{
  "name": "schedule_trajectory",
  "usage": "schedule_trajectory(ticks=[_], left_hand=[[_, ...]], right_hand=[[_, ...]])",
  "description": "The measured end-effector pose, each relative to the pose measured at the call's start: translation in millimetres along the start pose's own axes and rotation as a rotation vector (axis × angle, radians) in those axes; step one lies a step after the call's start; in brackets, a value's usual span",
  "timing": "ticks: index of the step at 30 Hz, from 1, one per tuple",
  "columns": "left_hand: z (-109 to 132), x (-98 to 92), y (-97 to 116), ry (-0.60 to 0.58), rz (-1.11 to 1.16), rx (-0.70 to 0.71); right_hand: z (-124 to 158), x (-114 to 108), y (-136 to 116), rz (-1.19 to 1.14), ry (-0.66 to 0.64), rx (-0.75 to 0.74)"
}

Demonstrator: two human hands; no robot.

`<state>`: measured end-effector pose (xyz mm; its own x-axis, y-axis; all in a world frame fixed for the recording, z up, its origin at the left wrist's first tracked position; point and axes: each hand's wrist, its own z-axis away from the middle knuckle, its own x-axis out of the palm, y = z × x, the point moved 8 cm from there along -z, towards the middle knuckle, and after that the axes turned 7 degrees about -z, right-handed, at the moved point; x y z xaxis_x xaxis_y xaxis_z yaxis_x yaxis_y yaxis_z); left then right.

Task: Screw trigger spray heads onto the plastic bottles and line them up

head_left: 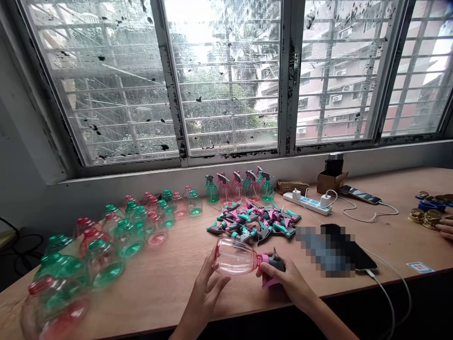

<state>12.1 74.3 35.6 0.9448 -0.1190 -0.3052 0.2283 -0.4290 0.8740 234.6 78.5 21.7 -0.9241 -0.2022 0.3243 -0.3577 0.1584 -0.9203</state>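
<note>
My left hand (pixel 207 283) cups the base of a clear pink spray bottle (pixel 235 256) that lies on its side just above the wooden table (pixel 166 278). My right hand (pixel 285 278) is closed round the grey and pink trigger sprayer head (pixel 275 264) at the bottle's neck. Right behind the bottle lies a pile of loose trigger sprayer heads (pixel 255 221) in pink, teal and grey.
Several empty green and pink bottles (pixel 116 231) crowd the left of the table. Finished spray bottles (pixel 240 186) stand by the window sill. A power strip (pixel 307 202), phones (pixel 359 194) with cables and a small box (pixel 331 178) lie to the right. Another person's hand (pixel 446 229) shows at the right edge.
</note>
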Motion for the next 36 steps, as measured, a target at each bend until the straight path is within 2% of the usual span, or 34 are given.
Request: schedule_trajectory(ticks=[3, 7, 9, 15, 21, 26, 33, 36], left_hand=[[0.9, 1.1, 5.1, 0.005, 0.047, -0.023], [1.7, -5.3, 3.1, 0.134, 0.116, -0.051], [1.8, -6.5, -0.2, 0.161, 0.128, -0.068], [-1.8, -4.9, -3.4, 0.073, 0.068, -0.033], [-1.2, -3.7, 1.6, 0.051, 0.022, -0.039], [0.5, -7.1, -0.6, 0.095, 0.027, -0.087], [-2.6, -8.5, -1.0, 0.109, -0.008, 0.013], [-2.6, -8.3, -3.4, 0.103, -0.006, 0.007]], right_hand=[[1.0, 0.9, 1.6, 0.018, -0.014, 0.014], [1.7, 1.8, 3.0, 0.042, -0.035, 0.002], [1.7, 2.0, 3.7, 0.049, -0.038, -0.006], [-0.6, 1.3, 4.7, 0.008, -0.024, -0.003], [0.0, 0.2, -1.8, 0.005, 0.008, -0.013], [0.6, -0.2, -1.0, -0.029, 0.016, -0.015], [-1.0, 1.8, 1.1, -0.006, -0.012, -0.015], [-1.3, 0.6, -0.2, -0.004, 0.001, -0.018]])
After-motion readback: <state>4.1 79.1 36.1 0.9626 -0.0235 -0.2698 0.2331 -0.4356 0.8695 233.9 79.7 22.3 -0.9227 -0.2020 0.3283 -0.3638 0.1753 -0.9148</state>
